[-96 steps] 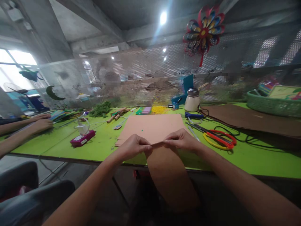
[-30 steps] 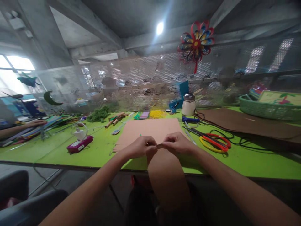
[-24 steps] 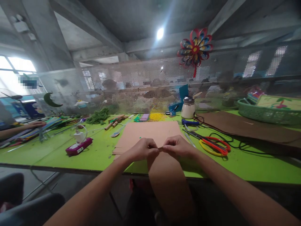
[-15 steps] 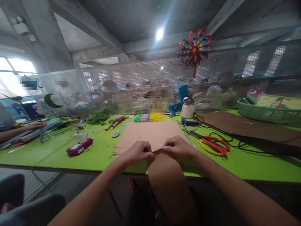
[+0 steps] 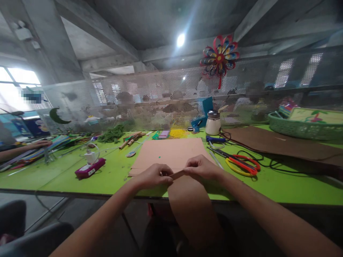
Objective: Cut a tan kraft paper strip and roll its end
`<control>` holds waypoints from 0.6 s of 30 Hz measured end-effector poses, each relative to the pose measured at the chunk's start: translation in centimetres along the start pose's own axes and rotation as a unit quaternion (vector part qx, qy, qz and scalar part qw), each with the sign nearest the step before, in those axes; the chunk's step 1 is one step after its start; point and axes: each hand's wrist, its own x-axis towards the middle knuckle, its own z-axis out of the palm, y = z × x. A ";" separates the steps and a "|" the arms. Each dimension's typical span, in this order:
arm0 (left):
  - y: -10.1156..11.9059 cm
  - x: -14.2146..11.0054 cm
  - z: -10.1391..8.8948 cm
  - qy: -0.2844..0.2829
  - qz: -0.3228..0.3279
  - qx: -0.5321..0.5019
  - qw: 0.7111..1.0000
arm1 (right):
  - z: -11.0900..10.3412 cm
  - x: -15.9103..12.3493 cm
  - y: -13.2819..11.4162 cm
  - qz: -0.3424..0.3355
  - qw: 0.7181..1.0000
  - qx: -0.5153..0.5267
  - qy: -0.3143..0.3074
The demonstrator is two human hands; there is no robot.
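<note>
A long tan strip of sheet material (image 5: 194,210) hangs from the table's near edge down toward my lap. My left hand (image 5: 152,175) and my right hand (image 5: 201,167) both pinch its top edge, fingers closed, thumbs close together. The top edge is folded or rolled between them. Just behind my hands lies a stack of flat tan sheets (image 5: 171,151) on the green table (image 5: 112,171).
Red-and-yellow scissors (image 5: 242,165) and black cables lie right of the sheets, beside a dark brown sheet (image 5: 281,142). A white pot (image 5: 213,124) stands behind. A pink device (image 5: 89,167) sits at left. A green basket (image 5: 302,128) is far right. Another person's hand (image 5: 40,144) rests far left.
My hands have stayed at the strip's top edge, working it; the left hand has dropped slightly and the pinched edge now tilts down to the left. The camera view shifted a little.
</note>
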 end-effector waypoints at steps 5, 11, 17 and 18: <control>0.3 0.6 -0.5 -0.019 -0.021 -0.053 0.998 | -0.4 -0.1 -0.2 0.009 0.999 0.029 -0.016; -0.6 -0.1 -0.2 0.009 -0.032 -0.035 0.999 | -0.7 -0.3 -0.7 0.059 0.995 0.070 -0.045; -0.1 -0.1 0.0 0.032 0.016 -0.007 0.999 | -0.6 -0.1 0.3 0.081 0.990 0.109 -0.034; 0.1 0.1 -0.1 0.030 0.025 -0.016 0.999 | -0.7 -0.1 0.4 0.087 0.988 0.119 -0.035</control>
